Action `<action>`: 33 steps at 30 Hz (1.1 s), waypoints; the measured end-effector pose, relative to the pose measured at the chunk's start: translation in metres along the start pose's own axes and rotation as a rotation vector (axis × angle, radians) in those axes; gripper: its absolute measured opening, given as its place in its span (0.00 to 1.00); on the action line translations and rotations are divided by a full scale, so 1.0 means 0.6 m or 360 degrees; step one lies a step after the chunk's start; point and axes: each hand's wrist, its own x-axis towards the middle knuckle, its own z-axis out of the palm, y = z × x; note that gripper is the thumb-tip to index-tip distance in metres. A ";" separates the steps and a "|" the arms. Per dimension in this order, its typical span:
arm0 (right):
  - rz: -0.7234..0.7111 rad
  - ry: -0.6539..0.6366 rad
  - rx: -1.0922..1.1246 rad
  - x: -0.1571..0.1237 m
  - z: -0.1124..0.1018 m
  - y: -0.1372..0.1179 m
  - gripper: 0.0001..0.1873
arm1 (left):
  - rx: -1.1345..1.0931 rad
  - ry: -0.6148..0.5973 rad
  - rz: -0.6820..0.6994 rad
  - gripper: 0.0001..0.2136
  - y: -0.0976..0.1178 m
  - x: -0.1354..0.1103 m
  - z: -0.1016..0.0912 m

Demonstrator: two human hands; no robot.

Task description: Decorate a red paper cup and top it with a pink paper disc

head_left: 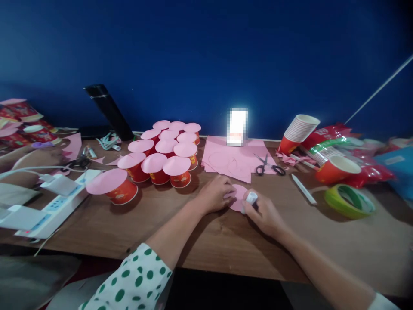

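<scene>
A small pink paper circle (238, 196) lies flat on the wooden table in front of me. My left hand (217, 193) rests at its left edge, with bent fingers holding the paper down. In my right hand (264, 215) is a white glue stick (251, 198), tilted over the circle's right side; its lower end is partly hidden by my fingers. Just beyond my hands are pink paper sheets (237, 161) with circle outlines drawn on them. Black-handled scissors (269, 167) lie open on the sheets' right side.
Several red paper cups topped with pink discs (166, 146) stand left of centre. A power strip (58, 204) and a co-worker's hand (41, 159) are farther left. To the right are a white pen (303, 189), green tape (350, 201) and stacked cups (298, 129). A bright phone (237, 127) stands behind.
</scene>
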 end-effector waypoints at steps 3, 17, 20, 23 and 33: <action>0.0069 0.0062 0.0101 -0.001 -0.005 -0.001 0.11 | -0.0010 0.0008 -0.0009 0.11 0.000 -0.001 -0.001; -0.0033 -0.0092 -0.0093 0.001 0.007 -0.001 0.09 | -0.0014 0.0003 0.0007 0.10 0.000 -0.001 -0.001; 0.0019 -0.0073 0.0009 0.000 0.003 -0.001 0.12 | -0.0007 0.0009 0.0000 0.10 0.001 -0.001 -0.002; 0.0200 0.0007 0.0439 -0.002 -0.002 0.006 0.13 | -0.0023 0.0019 0.0000 0.11 0.002 -0.001 -0.003; 0.0666 0.0846 0.1008 0.037 -0.042 0.083 0.22 | -0.0219 0.0072 0.0033 0.15 0.002 -0.004 -0.014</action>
